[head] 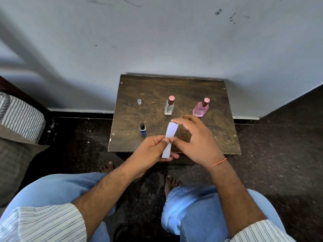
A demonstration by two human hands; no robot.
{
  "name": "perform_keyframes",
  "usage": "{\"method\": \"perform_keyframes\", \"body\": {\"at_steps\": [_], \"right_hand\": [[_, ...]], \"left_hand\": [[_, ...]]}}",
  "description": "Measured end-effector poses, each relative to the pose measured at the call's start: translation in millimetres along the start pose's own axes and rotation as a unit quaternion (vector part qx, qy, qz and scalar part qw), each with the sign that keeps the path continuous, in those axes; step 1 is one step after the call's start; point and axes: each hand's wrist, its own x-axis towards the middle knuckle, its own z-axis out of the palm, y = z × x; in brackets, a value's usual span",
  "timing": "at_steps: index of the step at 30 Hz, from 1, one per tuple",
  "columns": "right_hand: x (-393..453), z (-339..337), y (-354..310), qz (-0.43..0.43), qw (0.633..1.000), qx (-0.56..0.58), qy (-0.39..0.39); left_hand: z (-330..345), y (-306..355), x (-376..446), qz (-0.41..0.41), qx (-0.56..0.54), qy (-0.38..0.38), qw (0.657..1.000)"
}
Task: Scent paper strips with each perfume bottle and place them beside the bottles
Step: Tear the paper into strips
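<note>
— Holding anything, are those hands?

— Both are gripping the same white paper strip (169, 139) over the near edge of the desk (206, 140). The left hand (153, 151) is pinching it near its middle between thumb and curled fingers, with the lower end lying against those fingers. The right hand (194, 140) is pinching it just beside the left thumb, and one raised finger is touching the strip's top end.

— Where are the bottles standing?

— Three are sitting upright on the desk, beyond the hands. A small dark blue bottle (143, 129) is standing near the left front, without a cap. A clear bottle (169, 105) with a pink cap is standing further back at the middle, and a pink bottle (201, 107) with a matching cap is standing to its right. A small clear cap (139, 101) is sitting apart at the back left.

— Anything else showing?

— Bare feet are resting on the dark floor (279, 154), and a striped cushion (21, 117) is lying off to the left.
</note>
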Motion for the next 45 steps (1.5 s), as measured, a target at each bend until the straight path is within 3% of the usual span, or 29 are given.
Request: {"method": "perform_keyframes", "body": {"at_steps": [14, 33, 45], "right_hand": [[-0.8, 2.5, -5.4, -0.013, 0.998, -0.067, 0.016], [-0.3, 1.5, -5.7, -0.006, 0.999, -0.044, 0.019], [-0.1, 5.5, -2.8, -0.029, 0.997, -0.02, 0.069]], "left_hand": [[-6.5, -1.8, 3.2, -0.013, -0.081, -0.01, 0.997], [-6.4, -0.6, 1.3, -0.013, -0.018, -0.006, 1.0], [-1.9, 7.3, -1.2, -0.039, -0.132, -0.006, 0.99]]}}
